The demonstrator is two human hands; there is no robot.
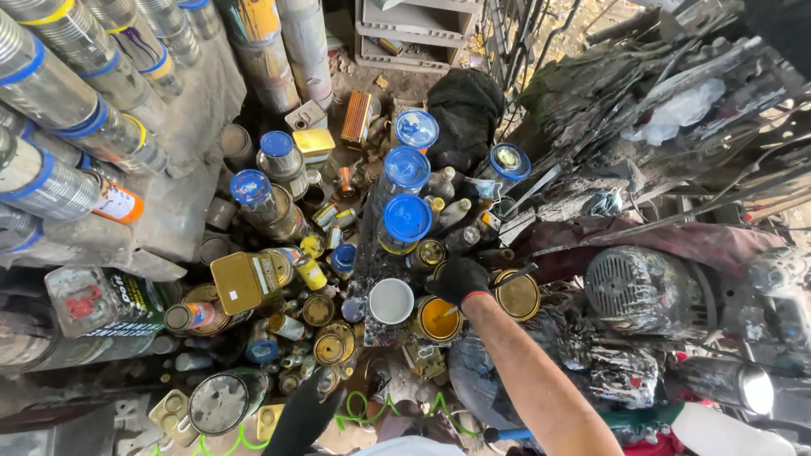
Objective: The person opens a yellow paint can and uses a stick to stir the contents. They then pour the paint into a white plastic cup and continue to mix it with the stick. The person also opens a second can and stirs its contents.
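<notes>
Two gloved hands in view, both in black gloves. Right hand sits over the open can of yellow paint, fingers curled shut around a thin dark tool, probably a brush or stirrer; the view is too cluttered to say which. Tool tip appears to reach the yellow paint surface. Bare forearm runs down and right from that can to the frame's lower edge.

Left hand is well below and left of the yellow can, near the bottom edge, beside a grey round lid. Can't tell whether its grip is apart or closed; only the back of the glove shows.

Around the yellow can:
- white empty cup just beside it on the left
- gold round lid just to its right
- three blue-lidded cans stacked in a line above it, going up the frame
- square gold tin well to the left, among many small tins and bottles
- black cloth bundle far above
- grey motor housing with vent slots to the right, paint-crusted
- large ribbed drums with blue bands, far upper left

Everything stands on a dirty, paint-spattered floor, packed tight.
</notes>
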